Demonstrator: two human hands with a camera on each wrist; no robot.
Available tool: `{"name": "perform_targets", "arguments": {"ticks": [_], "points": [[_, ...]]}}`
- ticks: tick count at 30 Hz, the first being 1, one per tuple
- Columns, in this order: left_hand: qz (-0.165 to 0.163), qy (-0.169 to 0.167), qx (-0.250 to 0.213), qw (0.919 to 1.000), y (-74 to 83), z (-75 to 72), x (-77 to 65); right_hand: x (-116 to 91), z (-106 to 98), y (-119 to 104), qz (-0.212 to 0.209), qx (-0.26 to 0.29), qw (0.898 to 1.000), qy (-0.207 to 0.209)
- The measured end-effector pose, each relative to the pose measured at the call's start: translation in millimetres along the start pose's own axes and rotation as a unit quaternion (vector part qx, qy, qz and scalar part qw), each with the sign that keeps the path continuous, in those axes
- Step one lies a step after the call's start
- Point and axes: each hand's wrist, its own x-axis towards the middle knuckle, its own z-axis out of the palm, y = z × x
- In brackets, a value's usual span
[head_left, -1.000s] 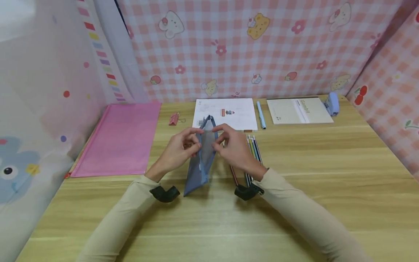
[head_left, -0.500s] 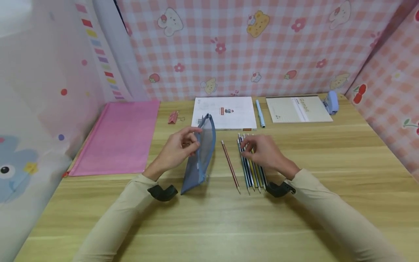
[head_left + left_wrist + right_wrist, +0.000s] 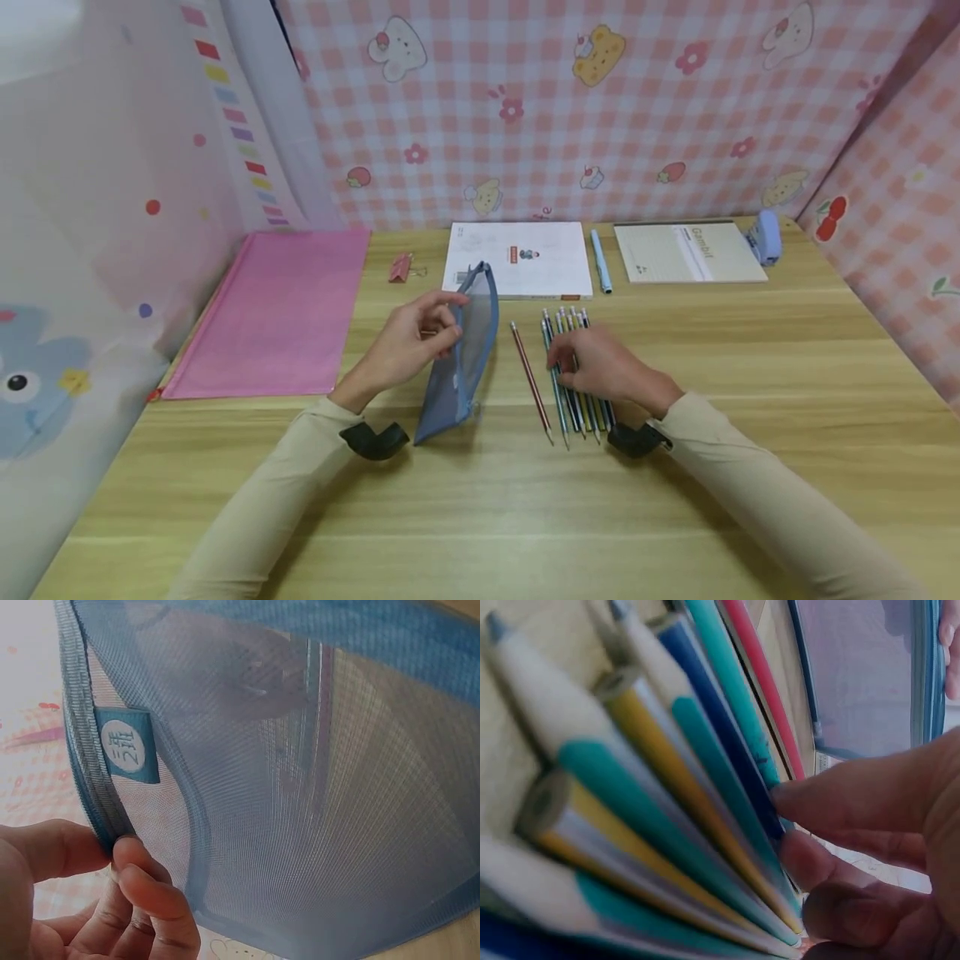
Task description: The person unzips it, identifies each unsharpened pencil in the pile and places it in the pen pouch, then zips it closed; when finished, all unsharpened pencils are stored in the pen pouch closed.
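Observation:
My left hand point(image 3: 416, 337) pinches the zipper edge of a blue mesh zip pouch point(image 3: 442, 396), which stands upright with its mouth spread apart. In the left wrist view, thumb and finger hold the zipper tape point(image 3: 101, 780) near a small blue label point(image 3: 127, 746). Over a row of pencils point(image 3: 592, 412) on the table, my right hand point(image 3: 603, 362) pinches the teal pencil point(image 3: 559, 408) at the row's left side. Its fingers hide part of the row. Between pouch and row lies a red pencil point(image 3: 532, 383), apart from the others.
A pink zip folder point(image 3: 273, 317) lies at left. Along the back are a pink binder clip point(image 3: 401, 267), a white booklet point(image 3: 487, 246), a light blue pen point(image 3: 601, 262), a cream notebook point(image 3: 660, 254) and a lilac stapler point(image 3: 765, 239). Patterned cloth walls border the table point(image 3: 480, 533).
My right hand has left the pouch's mouth and moved right onto the pencils. The teal pencil has shifted slightly left, away from the row. My left hand keeps its hold on the pouch.

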Motion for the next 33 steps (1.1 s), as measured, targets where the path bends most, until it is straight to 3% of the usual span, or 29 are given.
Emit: {"name": "perform_targets", "arguments": {"ticks": [3, 11, 16, 23, 27, 33], "points": [[-0.002, 0.001, -0.002, 1.0, -0.2, -0.7, 0.0, 1, 0, -4, 0.009, -0.005, 1.0, -0.012], [0.002, -0.002, 0.002, 1.0, 0.6, -3.2, -1.0, 6, 5, -13, 0.022, -0.04, 0.999, 0.001], [0.0, 0.001, 0.004, 1.0, -0.3, -5.0, 0.8, 10, 6, -18, 0.055, -0.028, 0.998, -0.001], [0.002, 0.0, 0.003, 1.0, -0.8, -5.4, 1.2, 12, 4, -13, 0.103, 0.056, 0.993, 0.009], [0.007, -0.002, 0.002, 1.0, -0.2, -5.2, 0.3, 10, 2, -10, 0.128, 0.136, 0.982, 0.019], [0.005, -0.004, -0.004, 1.0, -0.3, -3.8, 0.2, 11, -7, -19, 0.102, 0.221, 0.967, 0.069]]}}
